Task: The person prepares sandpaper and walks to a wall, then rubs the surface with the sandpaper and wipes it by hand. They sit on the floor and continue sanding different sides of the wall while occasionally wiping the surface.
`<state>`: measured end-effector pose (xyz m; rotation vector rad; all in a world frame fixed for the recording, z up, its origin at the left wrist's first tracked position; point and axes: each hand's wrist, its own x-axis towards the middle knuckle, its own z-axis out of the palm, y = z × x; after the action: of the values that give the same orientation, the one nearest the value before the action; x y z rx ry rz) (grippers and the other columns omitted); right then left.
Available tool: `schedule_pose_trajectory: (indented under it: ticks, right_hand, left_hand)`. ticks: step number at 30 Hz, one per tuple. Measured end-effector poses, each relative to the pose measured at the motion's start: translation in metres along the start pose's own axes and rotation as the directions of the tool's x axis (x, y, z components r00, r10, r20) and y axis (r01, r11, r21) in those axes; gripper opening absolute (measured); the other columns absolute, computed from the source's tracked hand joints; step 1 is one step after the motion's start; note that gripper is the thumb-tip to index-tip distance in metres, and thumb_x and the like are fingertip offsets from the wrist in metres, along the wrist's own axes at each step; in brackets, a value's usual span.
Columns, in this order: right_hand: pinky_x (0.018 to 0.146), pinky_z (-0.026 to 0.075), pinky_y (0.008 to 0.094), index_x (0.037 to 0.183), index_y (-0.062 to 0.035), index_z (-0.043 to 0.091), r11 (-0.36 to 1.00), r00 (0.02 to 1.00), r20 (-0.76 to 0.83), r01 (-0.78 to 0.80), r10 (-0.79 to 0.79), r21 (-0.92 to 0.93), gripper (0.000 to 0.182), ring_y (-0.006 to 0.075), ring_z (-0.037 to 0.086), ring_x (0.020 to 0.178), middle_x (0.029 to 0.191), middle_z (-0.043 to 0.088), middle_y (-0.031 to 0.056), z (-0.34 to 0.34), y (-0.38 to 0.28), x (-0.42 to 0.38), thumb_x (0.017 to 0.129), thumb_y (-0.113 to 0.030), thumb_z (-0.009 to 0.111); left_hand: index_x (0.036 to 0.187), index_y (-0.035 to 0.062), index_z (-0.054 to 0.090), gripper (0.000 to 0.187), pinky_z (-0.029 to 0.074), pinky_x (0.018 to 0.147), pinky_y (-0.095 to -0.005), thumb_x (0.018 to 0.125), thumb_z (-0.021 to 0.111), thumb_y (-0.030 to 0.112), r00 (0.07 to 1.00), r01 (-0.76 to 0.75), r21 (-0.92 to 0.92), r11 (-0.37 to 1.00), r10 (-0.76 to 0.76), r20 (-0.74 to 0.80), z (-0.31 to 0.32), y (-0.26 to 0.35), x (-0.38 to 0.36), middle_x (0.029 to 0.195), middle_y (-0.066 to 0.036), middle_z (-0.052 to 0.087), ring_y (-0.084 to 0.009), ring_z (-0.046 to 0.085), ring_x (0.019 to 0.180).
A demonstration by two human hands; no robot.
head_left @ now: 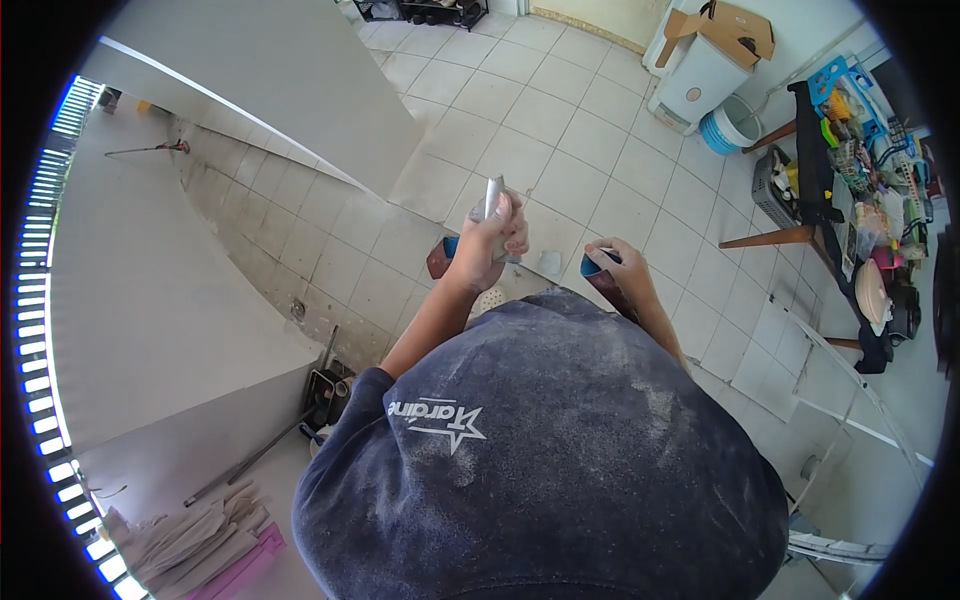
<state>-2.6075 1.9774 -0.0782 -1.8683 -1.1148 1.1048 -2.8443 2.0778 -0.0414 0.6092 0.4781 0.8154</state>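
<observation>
My left hand (490, 240) is closed around a pale grey rod-like piece (494, 195), whose end points up past the thumb; its lower part is hidden in my palm. White dust coats the fingers. Right by that wrist is a reddish-brown piece with a blue inner face (437, 260), partly covered by my arm. My right hand (622, 268) grips the edge of a similar curved piece, reddish-brown and blue (600, 275), with its thumb on the top. A small whitish scrap (549, 263) lies on the floor between my hands.
Tall grey-white panels (290, 90) rise at the left over a dusty tiled floor (560, 130). At the right, a cluttered table (850, 200) stands near a bucket (730, 125) and a cardboard box (735, 30). Folded cloth (190, 535) lies at lower left.
</observation>
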Motion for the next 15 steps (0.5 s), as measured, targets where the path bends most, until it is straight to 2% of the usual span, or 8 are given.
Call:
schedule_pose_trajectory:
  ticks: [2,5,8,11,15]
  right_hand:
    - [0.083,0.051,0.0334,0.105,0.0007,0.07,1.0,1.0,-0.001,0.002,-0.002,-0.006,0.045,0.025,0.069,0.09,0.094,0.072,0.0192,-0.001,0.001,0.001,0.087,-0.041,0.07]
    - [0.083,0.051,0.0338,0.106,0.0007,0.07,1.0,1.0,0.0,0.014,-0.014,-0.016,0.045,0.0258,0.069,0.091,0.094,0.072,0.019,-0.001,0.004,0.004,0.087,-0.041,0.07]
    - [0.083,0.051,0.0341,0.106,0.0007,0.07,0.999,1.0,0.003,0.012,-0.012,-0.029,0.046,0.0262,0.069,0.091,0.094,0.072,0.0192,0.0,0.002,0.004,0.087,-0.041,0.07]
    - [0.083,0.051,0.0341,0.106,0.0009,0.07,0.999,1.0,0.0,0.004,-0.004,-0.042,0.047,0.0262,0.069,0.091,0.095,0.072,0.0195,0.002,0.002,0.005,0.086,-0.042,0.07]
    - [0.084,0.051,0.0344,0.107,0.0016,0.069,0.999,1.0,0.003,0.001,-0.001,-0.04,0.049,0.0263,0.069,0.092,0.097,0.072,0.02,0.002,-0.003,0.005,0.086,-0.043,0.071]
  left_hand:
    - [0.094,0.0108,0.046,0.035,0.031,0.051,-0.0224,0.1,0.055,0.044,0.996,-0.009,0.006,1.0,0.01,-0.093,-0.004,-0.001,0.001,0.072,0.003,0.04,-0.0069,0.037,0.057]
    - [0.082,0.0135,0.044,0.048,0.023,0.044,-0.0224,0.095,0.056,0.058,0.957,0.065,0.036,0.997,-0.052,-0.286,-0.005,0.0,0.002,0.065,0.005,0.036,-0.0054,0.031,0.049]
    - [0.073,0.0157,0.041,0.056,0.016,0.04,-0.0232,0.09,0.056,0.067,0.91,0.135,0.248,0.959,-0.022,-0.414,-0.005,0.003,0.004,0.057,0.008,0.028,-0.0042,0.024,0.043]
    - [0.068,0.0175,0.037,0.059,0.014,0.04,-0.0241,0.09,0.055,0.069,0.883,0.122,0.246,0.961,0.008,-0.47,-0.008,0.003,0.006,0.054,0.009,0.023,-0.0038,0.021,0.042]
    - [0.066,0.0159,0.036,0.06,0.015,0.038,-0.025,0.092,0.052,0.068,0.86,0.07,0.196,0.978,0.041,-0.509,-0.012,-0.004,0.008,0.054,0.008,0.027,-0.005,0.023,0.04]
